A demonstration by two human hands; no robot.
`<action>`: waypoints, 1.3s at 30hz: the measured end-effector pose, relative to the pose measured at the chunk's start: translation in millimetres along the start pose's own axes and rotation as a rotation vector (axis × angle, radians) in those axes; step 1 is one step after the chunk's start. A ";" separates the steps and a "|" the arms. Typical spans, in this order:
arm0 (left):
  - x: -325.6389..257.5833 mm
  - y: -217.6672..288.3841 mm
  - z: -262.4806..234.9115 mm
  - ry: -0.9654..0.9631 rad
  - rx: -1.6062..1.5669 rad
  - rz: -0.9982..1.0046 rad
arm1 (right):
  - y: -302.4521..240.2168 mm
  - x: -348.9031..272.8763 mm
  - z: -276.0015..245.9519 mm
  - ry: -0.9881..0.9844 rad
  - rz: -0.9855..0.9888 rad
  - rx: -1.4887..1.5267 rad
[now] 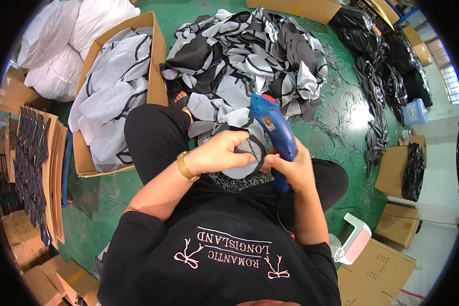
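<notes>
My left hand [220,153] is closed on a rounded grey fabric piece [239,171] with a black edge band, pinching it between thumb and fingers over my lap. A gold watch is on that wrist. My right hand [297,166] is wrapped round the handle of a blue corded electric fabric cutter [274,125], whose head points away from me, above the cloth. The right thumb lies close to the black edge of the piece. Beyond my hands spreads a large heap of grey and black fabric pieces [250,51]. Thread-like scraps lie under the held piece.
An open cardboard box [159,71] of grey fabric pieces stands at my left, with white sacks [56,76] behind it. Thin trimmings [336,132] litter the green floor on the right. Black bags [354,33], cartons [400,224] and a white-and-pink device [356,239] are farther right.
</notes>
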State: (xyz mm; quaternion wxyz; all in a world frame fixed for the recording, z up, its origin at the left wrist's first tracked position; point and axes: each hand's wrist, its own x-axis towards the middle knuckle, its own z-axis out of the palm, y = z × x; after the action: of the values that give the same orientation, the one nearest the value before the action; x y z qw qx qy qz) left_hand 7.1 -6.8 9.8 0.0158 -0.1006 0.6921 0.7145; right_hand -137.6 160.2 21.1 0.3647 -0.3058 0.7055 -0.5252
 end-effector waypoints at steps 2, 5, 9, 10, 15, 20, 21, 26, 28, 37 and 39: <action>1.5 -15.4 16.6 0.068 -0.229 0.057 | 8.1 5.1 11.1 -0.010 0.094 0.161; 7.0 -46.2 16.2 0.132 -0.563 0.031 | 6.3 5.4 14.1 0.003 0.029 0.088; 17.0 -29.4 14.7 0.284 -1.176 -0.112 | 0.4 -1.7 13.0 -0.013 0.025 0.085; 17.6 -26.1 10.1 0.166 -1.288 -0.110 | -0.7 -3.1 11.5 -0.025 0.024 0.084; 20.6 -16.2 3.6 0.268 -1.091 -0.018 | 12.2 -2.8 -1.7 0.036 -0.004 0.043; 15.3 -12.4 -2.9 0.437 -0.858 -0.019 | 9.7 -15.5 -16.2 0.031 0.118 0.088; 15.8 -13.7 -5.7 0.468 -0.883 -0.018 | 7.8 -20.8 -19.8 0.029 0.092 0.041; 13.5 -9.6 -12.8 0.426 -0.904 -0.034 | -16.2 -48.3 -44.0 -0.063 -0.144 -0.453; 16.6 -14.0 -13.8 0.424 -0.904 -0.057 | -22.3 -54.1 -43.3 -0.032 -0.228 -0.773; 16.6 -9.6 -17.3 0.309 -0.735 -0.240 | -37.2 -48.7 -39.0 -0.128 -0.367 -1.007; 10.4 -12.1 -17.0 0.339 -0.724 -0.242 | -40.5 -45.6 -33.5 -0.175 -0.414 -0.999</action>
State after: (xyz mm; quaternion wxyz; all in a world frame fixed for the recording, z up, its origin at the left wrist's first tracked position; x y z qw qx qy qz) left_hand 0.9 -24.4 -4.2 -0.0506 -0.2964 0.3723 0.8780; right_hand -138.7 204.2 75.1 0.1215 -0.6167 0.7612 -0.1595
